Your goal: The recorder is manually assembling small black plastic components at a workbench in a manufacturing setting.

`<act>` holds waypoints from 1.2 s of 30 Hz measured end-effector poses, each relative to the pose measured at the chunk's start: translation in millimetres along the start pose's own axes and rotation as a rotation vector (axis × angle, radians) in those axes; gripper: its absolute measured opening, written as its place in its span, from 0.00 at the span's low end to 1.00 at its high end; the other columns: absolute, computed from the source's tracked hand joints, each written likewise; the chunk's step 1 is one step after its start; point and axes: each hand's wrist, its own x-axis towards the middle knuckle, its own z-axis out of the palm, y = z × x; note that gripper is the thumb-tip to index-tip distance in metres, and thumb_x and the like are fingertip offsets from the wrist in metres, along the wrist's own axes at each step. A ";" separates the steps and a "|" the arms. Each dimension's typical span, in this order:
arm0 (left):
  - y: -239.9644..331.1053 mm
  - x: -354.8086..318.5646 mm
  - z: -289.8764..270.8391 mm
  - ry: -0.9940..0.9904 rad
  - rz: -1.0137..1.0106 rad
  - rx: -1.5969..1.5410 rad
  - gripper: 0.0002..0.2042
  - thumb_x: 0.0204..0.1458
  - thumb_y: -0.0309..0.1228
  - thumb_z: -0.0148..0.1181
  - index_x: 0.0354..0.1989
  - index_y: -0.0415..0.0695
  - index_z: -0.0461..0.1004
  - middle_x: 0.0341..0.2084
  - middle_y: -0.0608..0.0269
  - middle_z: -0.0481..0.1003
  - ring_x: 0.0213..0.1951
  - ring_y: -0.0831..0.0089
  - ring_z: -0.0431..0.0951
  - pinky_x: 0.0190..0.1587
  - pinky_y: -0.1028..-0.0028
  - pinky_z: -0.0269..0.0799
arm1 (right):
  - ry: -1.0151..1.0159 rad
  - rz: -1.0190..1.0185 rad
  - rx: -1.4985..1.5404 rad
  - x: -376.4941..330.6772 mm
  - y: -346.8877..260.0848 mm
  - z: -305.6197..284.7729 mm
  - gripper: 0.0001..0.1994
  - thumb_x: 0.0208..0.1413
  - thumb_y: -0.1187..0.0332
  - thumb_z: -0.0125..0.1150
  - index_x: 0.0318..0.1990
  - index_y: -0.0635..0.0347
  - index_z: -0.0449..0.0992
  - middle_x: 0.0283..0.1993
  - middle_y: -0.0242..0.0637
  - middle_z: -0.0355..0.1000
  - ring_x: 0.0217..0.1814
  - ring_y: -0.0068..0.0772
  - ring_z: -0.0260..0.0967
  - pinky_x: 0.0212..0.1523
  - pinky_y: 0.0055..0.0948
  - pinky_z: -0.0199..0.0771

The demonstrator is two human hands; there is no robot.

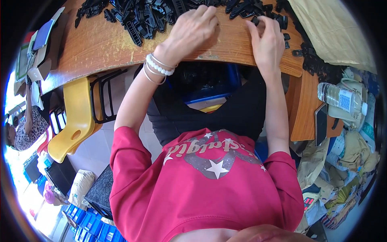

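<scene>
My left hand (192, 30), with white and silver bracelets at its wrist, is above the wooden table (100, 50). Its fingers curl inward and closed; whatever lies in them is hidden. Beside it on the left spreads a pile of black plastic parts (149, 20), some ladder-shaped. To the right, my right hand (269, 44) pinches a small black plastic part (255, 20) between thumb and fingers. More black pieces (242, 8) lie just beyond that hand, and a few small black clips (286, 40) rest beside it near the table's right side.
Under the table edge, a blue bin (205, 96) stands before my knees. At the right are a water bottle (340, 98), a phone (321, 124) and heaped cloth and bags (342, 169). A yellow chair (74, 117) stands left; another person (28, 129) is at the far left.
</scene>
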 end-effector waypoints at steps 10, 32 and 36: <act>36.3 -35.6 -8.5 0.198 -0.598 -1.138 0.13 0.47 0.21 0.65 0.43 0.41 0.77 0.36 0.59 0.74 0.34 0.69 0.80 0.31 0.75 0.77 | -0.185 0.159 0.837 -14.6 -2.7 -2.1 0.13 0.53 0.74 0.65 0.47 0.62 0.78 0.35 0.36 0.74 0.33 0.26 0.73 0.37 0.25 0.75; 27.5 -41.8 -0.1 0.113 -0.363 -0.764 0.12 0.44 0.27 0.68 0.38 0.39 0.81 0.34 0.61 0.76 0.37 0.66 0.74 0.38 0.70 0.72 | -0.379 -0.196 0.701 -24.8 -9.9 -4.1 0.11 0.48 0.74 0.68 0.40 0.68 0.79 0.40 0.37 0.70 0.41 0.32 0.68 0.40 0.27 0.70; 14.5 -47.0 -16.2 0.000 -0.352 -0.934 0.15 0.44 0.33 0.70 0.41 0.43 0.81 0.36 0.61 0.77 0.38 0.69 0.77 0.40 0.74 0.74 | -0.562 -0.181 0.758 -38.6 -20.4 -31.5 0.11 0.48 0.72 0.67 0.39 0.66 0.78 0.37 0.38 0.70 0.41 0.36 0.71 0.42 0.30 0.70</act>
